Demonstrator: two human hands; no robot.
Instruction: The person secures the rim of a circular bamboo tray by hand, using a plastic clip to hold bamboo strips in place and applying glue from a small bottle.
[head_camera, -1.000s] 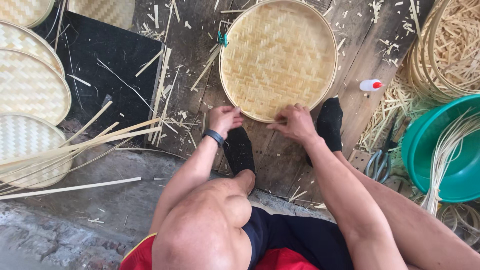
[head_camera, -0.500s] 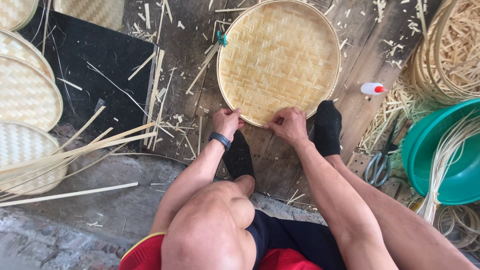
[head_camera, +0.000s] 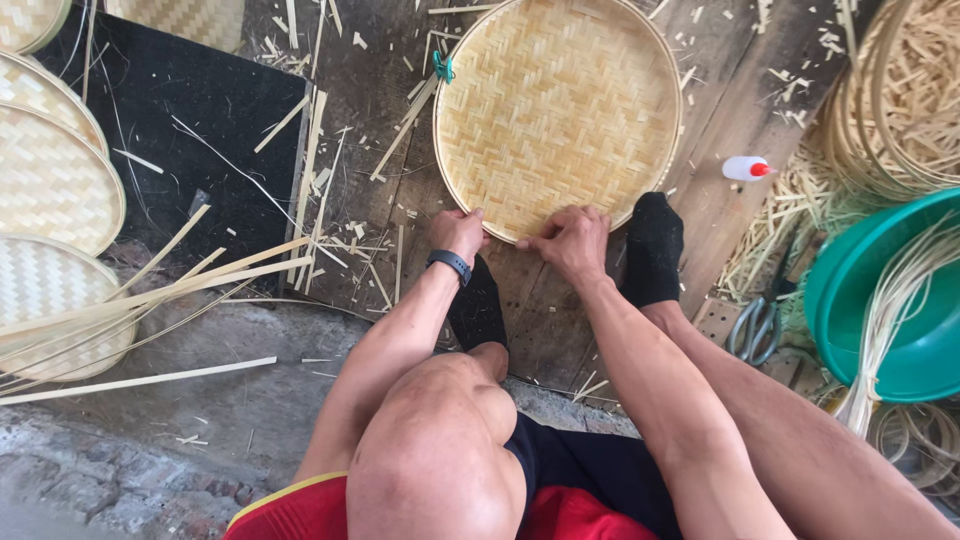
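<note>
Head view: the fingers of the left hand (head_camera: 458, 232) are curling together over the near rim of the tray (head_camera: 560, 110), pinching it from above. The right hand (head_camera: 572, 240) is doing the same just beside it, fingers bunched and pressing on the rim, knuckles up. The two hands are sitting close together but not touching. A dark band (head_camera: 450, 264) is circling the left wrist.

The tray, round and woven from pale strips, is lying flat on the plank floor (head_camera: 740, 90), right in front of the person's black-socked feet (head_camera: 652, 250), which are resting at its near edge. A green clip (head_camera: 443, 68) is gripping the tray's left rim.

Further out, loose strips (head_camera: 150, 290) are fanning across the ground to the left, over a dark mat (head_camera: 210, 110), with more woven trays (head_camera: 50, 180) stacking at the far left edge. To the right, a small white bottle (head_camera: 746, 168) with a red cap is lying on the planks, scissors (head_camera: 760, 322) are lying near a green basin (head_camera: 890, 300) holding thin strands, and coiled hoops (head_camera: 900, 90) are piling in the upper right corner.
</note>
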